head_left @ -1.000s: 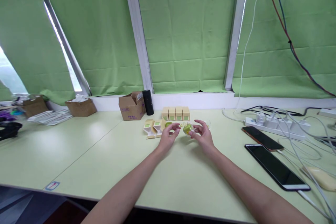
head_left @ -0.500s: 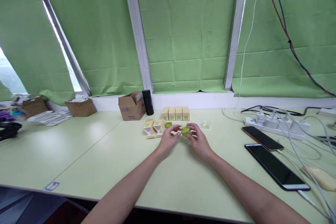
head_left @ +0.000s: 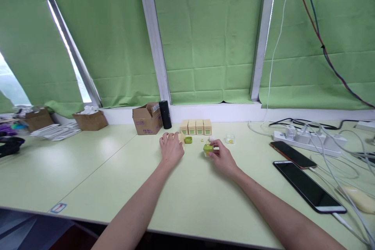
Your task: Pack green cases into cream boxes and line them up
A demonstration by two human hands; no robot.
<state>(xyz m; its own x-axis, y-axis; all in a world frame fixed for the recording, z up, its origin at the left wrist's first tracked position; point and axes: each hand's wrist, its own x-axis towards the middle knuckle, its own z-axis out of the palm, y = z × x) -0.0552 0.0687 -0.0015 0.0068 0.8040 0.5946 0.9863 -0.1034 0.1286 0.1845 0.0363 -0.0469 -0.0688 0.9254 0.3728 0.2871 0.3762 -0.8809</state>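
Observation:
My right hand (head_left: 223, 158) pinches a small green case (head_left: 208, 148) just above the pale green table (head_left: 96, 172). My left hand (head_left: 171, 149) lies over the small folded cream boxes near the table's middle, its fingers curled down on them; the boxes are almost wholly hidden beneath it. A green lid (head_left: 188, 140) rests between my hands. Behind them stands a row of several closed cream boxes (head_left: 195, 126). A small clear case (head_left: 230, 139) with something yellow inside lies to the right.
An open cardboard box (head_left: 147, 118) and a black cylinder (head_left: 165, 114) stand by the window sill. Two phones (head_left: 309, 186) lie at the right, with a power strip (head_left: 307, 137) and tangled cables. More cardboard boxes (head_left: 90, 119) sit at the far left.
My left hand has moved left from the green case and come down on the folded cream boxes. My right hand has kept the green case and lowered it toward the table.

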